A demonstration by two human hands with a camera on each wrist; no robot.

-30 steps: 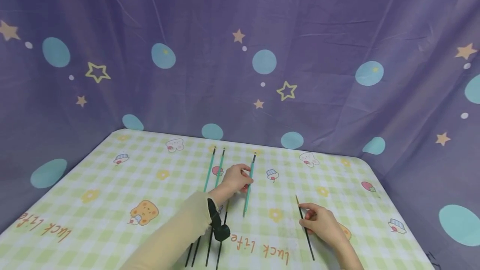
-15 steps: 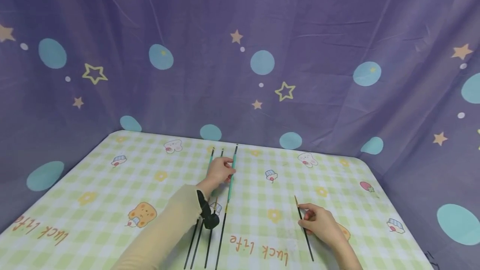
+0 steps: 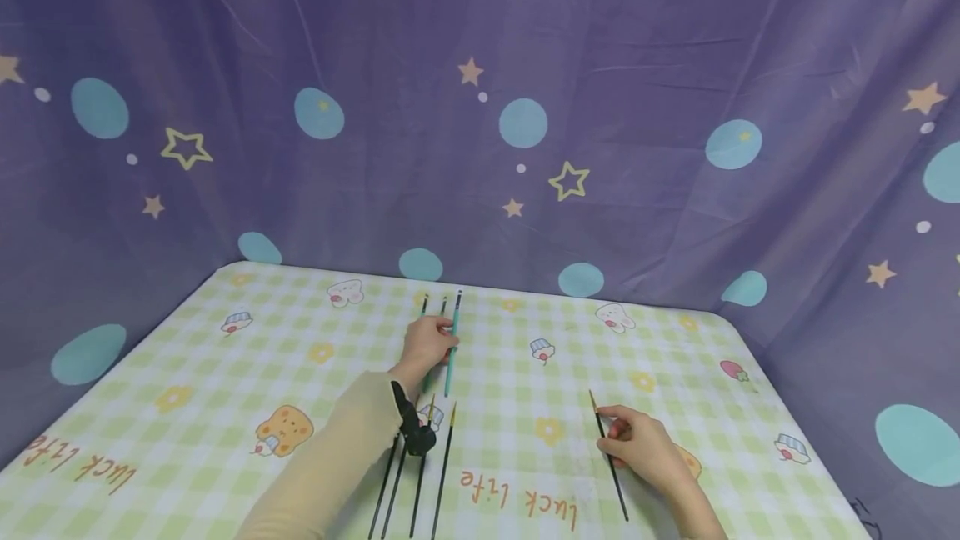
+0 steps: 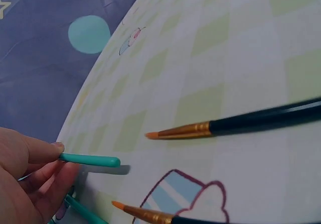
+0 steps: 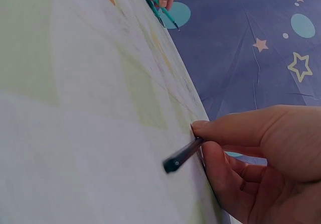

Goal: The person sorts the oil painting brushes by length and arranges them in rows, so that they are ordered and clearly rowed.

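Note:
My left hand point(image 3: 427, 345) pinches a teal-handled paintbrush point(image 3: 452, 365) near the middle of the table. In the left wrist view its teal handle end point(image 4: 95, 160) sticks out past the thumb and fingers, its shadow close below. Two more teal paintbrushes lie left of it, partly hidden by the hand; the tip of one brush point(image 3: 444, 304) shows beyond the fingers. On the right, thumb and fingers of my right hand point(image 3: 641, 445) pinch a black paintbrush point(image 3: 617, 482) by its upper part, bristles pointing away. The dark handle end point(image 5: 175, 162) faces the right wrist camera.
Several black paintbrushes lie side by side below the left wrist, the rightmost black brush point(image 3: 444, 467) in plain sight. A green-and-white checked cloth point(image 3: 360, 398) covers the table. Behind its far edge hangs a purple curtain point(image 3: 420, 173).
My left hand has moved left with the teal paintbrush, bringing it beside the other two teal ones. The right hand and its black paintbrush have stayed in place.

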